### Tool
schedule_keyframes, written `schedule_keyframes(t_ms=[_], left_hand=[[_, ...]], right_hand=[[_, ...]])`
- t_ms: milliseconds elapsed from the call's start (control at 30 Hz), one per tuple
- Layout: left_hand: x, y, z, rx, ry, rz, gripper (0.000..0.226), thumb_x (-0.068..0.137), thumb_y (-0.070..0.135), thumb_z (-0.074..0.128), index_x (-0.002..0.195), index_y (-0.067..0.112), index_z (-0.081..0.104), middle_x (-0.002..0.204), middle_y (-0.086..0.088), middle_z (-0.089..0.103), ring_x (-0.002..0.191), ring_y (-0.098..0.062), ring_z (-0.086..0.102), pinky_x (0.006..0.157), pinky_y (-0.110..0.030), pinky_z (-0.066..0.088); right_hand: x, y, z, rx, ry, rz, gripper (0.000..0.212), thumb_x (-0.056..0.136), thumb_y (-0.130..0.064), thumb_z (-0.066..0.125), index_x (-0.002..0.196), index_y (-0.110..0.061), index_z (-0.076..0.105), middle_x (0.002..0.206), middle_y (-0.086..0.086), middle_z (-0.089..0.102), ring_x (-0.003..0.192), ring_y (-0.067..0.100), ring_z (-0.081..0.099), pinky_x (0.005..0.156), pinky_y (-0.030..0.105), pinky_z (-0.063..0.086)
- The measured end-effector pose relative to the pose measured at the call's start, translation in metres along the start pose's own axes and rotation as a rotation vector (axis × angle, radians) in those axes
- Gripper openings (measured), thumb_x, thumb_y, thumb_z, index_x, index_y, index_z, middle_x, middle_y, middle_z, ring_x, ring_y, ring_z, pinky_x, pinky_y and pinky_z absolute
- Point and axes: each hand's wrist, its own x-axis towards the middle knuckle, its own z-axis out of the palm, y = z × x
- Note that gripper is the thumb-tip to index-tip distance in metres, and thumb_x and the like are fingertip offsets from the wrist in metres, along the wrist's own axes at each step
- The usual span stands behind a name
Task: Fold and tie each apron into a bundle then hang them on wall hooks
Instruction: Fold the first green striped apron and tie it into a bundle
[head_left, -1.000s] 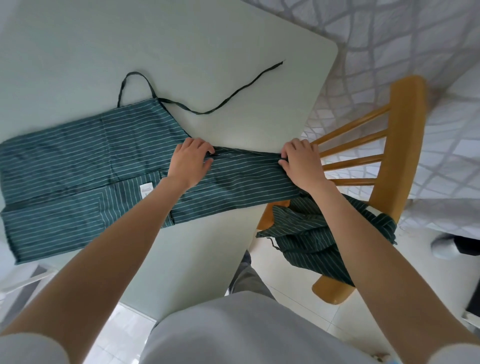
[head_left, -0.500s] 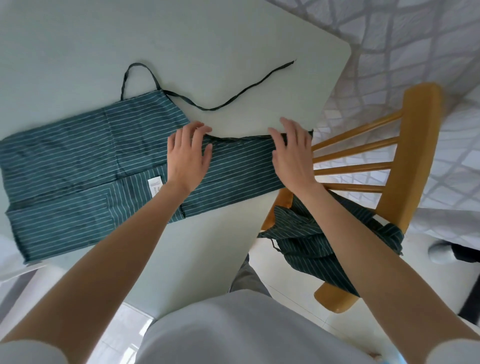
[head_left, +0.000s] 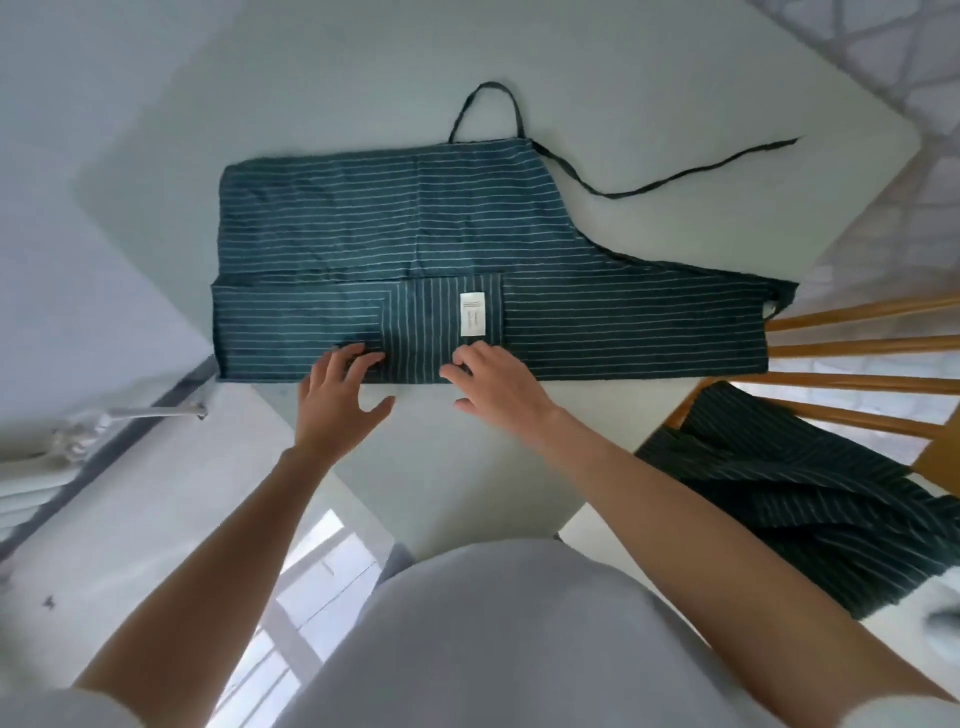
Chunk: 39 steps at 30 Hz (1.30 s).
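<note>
A: Nearest the body, what are the hands doing?

B: Left hand (head_left: 340, 400) and right hand (head_left: 493, 384) lie side by side at the near edge of the apron (head_left: 415, 244). Fingers are loosely spread, tips resting on the cloth; nothing is pinched as far as I can tell.

A: Where is the apron?

B: Flat on the table (head_left: 467, 467), folded lengthwise, white label (head_left: 472, 314) facing up. Its right end reaches the table edge by the chair (head_left: 857, 358). At the far side the neck loop (head_left: 488, 111) and one tie string (head_left: 675, 174) trail loose.

A: Step in hand?

B: Judged: the folding stage, tying not begun. Next move likely calls for gripping the near edge with both hands and turning it over evenly.

A: Containers?

B: None seen. A second apron (head_left: 810, 499) lies heaped on the chair seat.
</note>
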Motion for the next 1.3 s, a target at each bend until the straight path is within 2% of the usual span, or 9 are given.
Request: schedule_keyframes(t_ms=[67, 167, 367, 500, 667, 867, 967, 1067, 1300], left_hand=[[-0.002, -0.024, -0.004, 0.026, -0.019, 0.01, 0.064, 0.08, 0.053, 0.063, 0.136, 0.032, 0.041, 0.144, 0.003, 0.038, 0.134, -0.026, 0.032, 0.107, -0.053, 0.03], [-0.001, -0.046, -0.011, 0.03, -0.018, 0.041, 0.066, 0.079, 0.056, 0.063, 0.136, 0.031, 0.042, 0.142, 0.003, 0.039, 0.133, -0.024, 0.032, 0.108, -0.05, 0.028], [0.01, -0.068, -0.026, -0.063, 0.121, 0.095, 0.029, 0.091, 0.029, 0.058, 0.119, 0.023, 0.061, 0.122, 0.001, 0.061, 0.113, -0.024, 0.053, 0.095, -0.042, 0.041], [0.0, -0.092, -0.041, -0.163, 0.152, 0.134, 0.021, 0.093, 0.019, 0.055, 0.108, 0.017, 0.07, 0.107, -0.003, 0.07, 0.091, -0.025, 0.066, 0.08, -0.034, 0.052], [-0.017, -0.113, -0.043, -0.193, 0.07, 0.195, 0.021, 0.094, 0.02, 0.054, 0.113, 0.018, 0.064, 0.104, -0.005, 0.069, 0.086, -0.026, 0.066, 0.076, -0.033, 0.053], [-0.018, -0.127, -0.055, -0.129, 0.091, 0.155, 0.021, 0.095, 0.025, 0.051, 0.107, 0.018, 0.067, 0.094, -0.004, 0.071, 0.08, -0.027, 0.066, 0.064, -0.028, 0.043], [-0.013, -0.13, -0.063, -0.104, 0.038, 0.057, 0.023, 0.096, 0.024, 0.047, 0.108, 0.017, 0.066, 0.099, -0.007, 0.069, 0.085, -0.031, 0.063, 0.069, -0.032, 0.044], [-0.005, -0.132, -0.071, -0.097, 0.032, 0.044, 0.024, 0.096, 0.025, 0.045, 0.106, 0.018, 0.065, 0.096, -0.005, 0.068, 0.081, -0.027, 0.061, 0.066, -0.029, 0.039], [0.054, -0.13, -0.101, -0.093, 0.28, 0.127, 0.026, 0.097, 0.03, 0.047, 0.111, 0.014, 0.062, 0.079, -0.009, 0.069, 0.064, -0.03, 0.063, 0.06, -0.03, 0.043]], right_hand=[[0.016, -0.011, 0.005, -0.201, -0.059, 0.007, 0.034, 0.064, -0.028, 0.083, 0.088, -0.012, 0.066, 0.082, 0.004, 0.06, 0.072, 0.019, 0.056, 0.06, 0.03, 0.048], [0.025, -0.017, 0.007, -0.31, -0.02, 0.027, 0.016, 0.068, -0.006, 0.069, 0.083, -0.009, 0.063, 0.078, 0.006, 0.059, 0.069, 0.02, 0.055, 0.061, 0.03, 0.047], [0.013, -0.017, -0.011, 0.153, 0.153, 0.303, 0.011, 0.094, -0.005, 0.047, 0.085, -0.005, 0.052, 0.077, 0.008, 0.056, 0.065, 0.02, 0.05, 0.06, 0.035, 0.046], [-0.013, -0.032, -0.002, 0.095, 0.2, 0.36, 0.004, 0.09, -0.01, 0.054, 0.089, -0.006, 0.056, 0.093, 0.009, 0.058, 0.082, 0.021, 0.054, 0.068, 0.036, 0.049], [-0.033, -0.048, 0.023, 0.044, 0.084, 0.545, 0.042, 0.079, -0.003, 0.066, 0.119, -0.012, 0.056, 0.127, 0.012, 0.053, 0.118, 0.03, 0.049, 0.095, 0.046, 0.043], [-0.024, -0.042, 0.014, -0.084, 0.18, 0.58, 0.029, 0.075, 0.011, 0.062, 0.1, -0.003, 0.065, 0.098, 0.012, 0.065, 0.089, 0.033, 0.06, 0.075, 0.041, 0.045], [-0.018, -0.043, -0.007, -0.035, 0.137, 0.504, 0.015, 0.082, -0.002, 0.052, 0.092, -0.004, 0.063, 0.078, 0.007, 0.065, 0.066, 0.027, 0.059, 0.064, 0.032, 0.041], [-0.01, -0.041, -0.038, -0.024, 0.176, 0.474, 0.026, 0.085, -0.016, 0.037, 0.089, -0.007, 0.06, 0.061, 0.0, 0.059, 0.044, 0.019, 0.045, 0.045, 0.019, 0.021], [0.048, 0.016, -0.08, -0.007, 0.225, 0.534, 0.018, 0.096, -0.018, 0.05, 0.102, -0.005, 0.06, 0.083, 0.008, 0.066, 0.067, 0.024, 0.058, 0.055, 0.029, 0.042]])
